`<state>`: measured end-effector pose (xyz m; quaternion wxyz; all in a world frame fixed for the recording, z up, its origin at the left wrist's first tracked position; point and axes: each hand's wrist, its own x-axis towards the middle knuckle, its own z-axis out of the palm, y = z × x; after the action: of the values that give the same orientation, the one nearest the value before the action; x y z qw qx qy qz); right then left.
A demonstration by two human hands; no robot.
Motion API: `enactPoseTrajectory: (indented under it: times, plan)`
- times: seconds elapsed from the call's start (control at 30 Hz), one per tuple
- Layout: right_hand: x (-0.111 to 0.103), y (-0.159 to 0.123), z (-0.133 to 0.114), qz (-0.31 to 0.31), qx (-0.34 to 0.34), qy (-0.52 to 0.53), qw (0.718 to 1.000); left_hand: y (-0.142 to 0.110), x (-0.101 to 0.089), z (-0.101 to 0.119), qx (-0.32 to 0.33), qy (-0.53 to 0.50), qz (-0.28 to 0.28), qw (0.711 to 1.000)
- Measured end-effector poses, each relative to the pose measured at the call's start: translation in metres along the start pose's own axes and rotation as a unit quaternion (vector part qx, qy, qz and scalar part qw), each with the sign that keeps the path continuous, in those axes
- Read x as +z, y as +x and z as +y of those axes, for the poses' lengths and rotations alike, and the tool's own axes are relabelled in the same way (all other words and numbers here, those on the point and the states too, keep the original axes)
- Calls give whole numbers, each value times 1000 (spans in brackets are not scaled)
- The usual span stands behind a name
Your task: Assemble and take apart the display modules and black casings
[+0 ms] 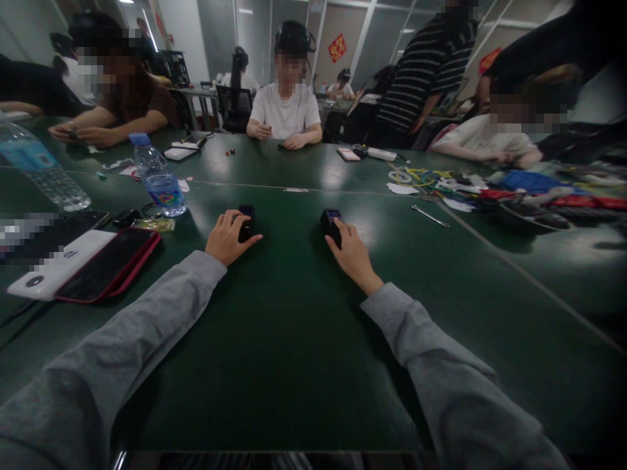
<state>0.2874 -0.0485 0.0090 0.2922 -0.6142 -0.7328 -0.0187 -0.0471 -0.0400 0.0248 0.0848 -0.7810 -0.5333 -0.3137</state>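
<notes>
My left hand [229, 236] rests on the green table [289, 339] with its fingers over a small black box-shaped device [246, 212]. Its thumb stretches out along the near side. To the right, my right hand [355, 254] grips a similar black device [332, 215] between thumb and fingers; a dark screen-like face shows on its top. Both devices sit on the tabletop, a gap between them, and are partly covered by my fingers. Their exact kind cannot be made out.
On the left stand a small water bottle [159, 176] and a larger bottle [44, 166], near a red-edged phone [110, 264] and a white power bank [59, 261]. A wrench [430, 216] and a cable pile [529, 189] lie right. Several people sit around the table.
</notes>
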Motion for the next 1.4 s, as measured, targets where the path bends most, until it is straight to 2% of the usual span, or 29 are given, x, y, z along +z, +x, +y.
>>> enactPoseTrajectory:
  times: [0.23,0.5,0.7,0.8,1.0,1.1,1.27,1.4]
  plan:
    - [-4,0,-4,-9,6,-20,1000,0,4,-5,25,-10,20,999]
    - [-4,-1,-3,-12,2,-10,1000,1,4,-6,31,-5,18,999]
    - [-3,-1,-2,-8,0,-6,1000,1,7,-6,70,5,-1,998]
    - [-1,0,-1,-5,-3,-10,1000,1,9,-11,44,-2,-5,999]
    - [1,0,2,1,-7,-4,1000,3,7,-26,-101,38,-4,994]
    - [1,0,2,4,-10,3,1000,4,4,-33,-146,73,-4,987]
    - [0,0,2,3,-14,14,1000,7,8,-49,-176,74,-51,980]
    - [1,0,3,9,-20,22,1000,8,15,-51,-95,62,-21,993]
